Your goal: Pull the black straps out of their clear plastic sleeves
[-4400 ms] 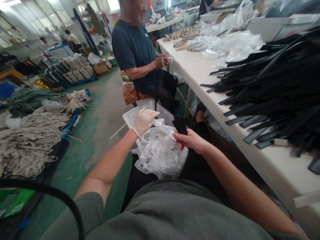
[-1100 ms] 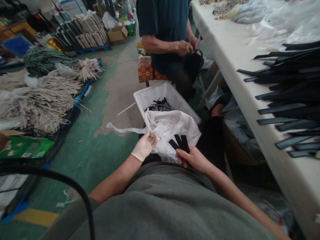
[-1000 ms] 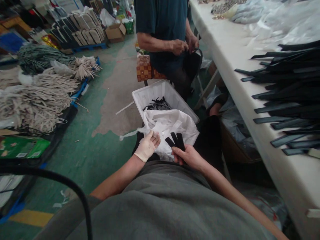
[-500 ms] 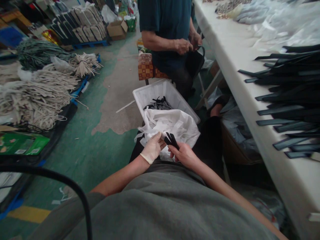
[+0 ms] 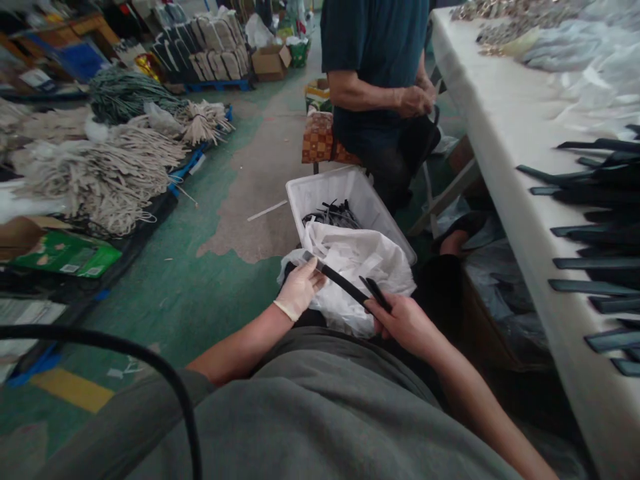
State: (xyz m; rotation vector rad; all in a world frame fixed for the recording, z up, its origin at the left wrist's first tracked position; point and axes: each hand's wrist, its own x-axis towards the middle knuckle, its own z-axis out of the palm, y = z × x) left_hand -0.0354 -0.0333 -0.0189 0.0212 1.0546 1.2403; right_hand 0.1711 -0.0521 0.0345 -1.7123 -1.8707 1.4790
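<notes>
My left hand point(image 5: 299, 288), in a pale thin glove, pinches the end of a black strap point(image 5: 344, 284). The strap runs slantwise across to my right hand point(image 5: 406, 321), which is bare and closed around it. Two or so more short black strap ends point(image 5: 376, 293) stick out of the right fist; the rest of them is hidden by the fingers. Under both hands a white plastic bag point(image 5: 387, 257) lies over my lap and the near edge of a white plastic bin point(image 5: 395, 223). Dark strips point(image 5: 336, 213) lie inside the bin.
On the right, a white-covered table point(image 5: 493, 127) bears many black straps point(image 5: 600, 233) overhanging its edge. A co-worker point(image 5: 375, 73) sits ahead, handling something dark. Beige cord bundles point(image 5: 110, 170) lie on pallets at left. A black cable point(image 5: 150, 360) curves across the lower left.
My hands have drawn apart, and one black strap now stretches between them. Before, the strap ends were bunched at my right hand close to the left. The view has shifted left.
</notes>
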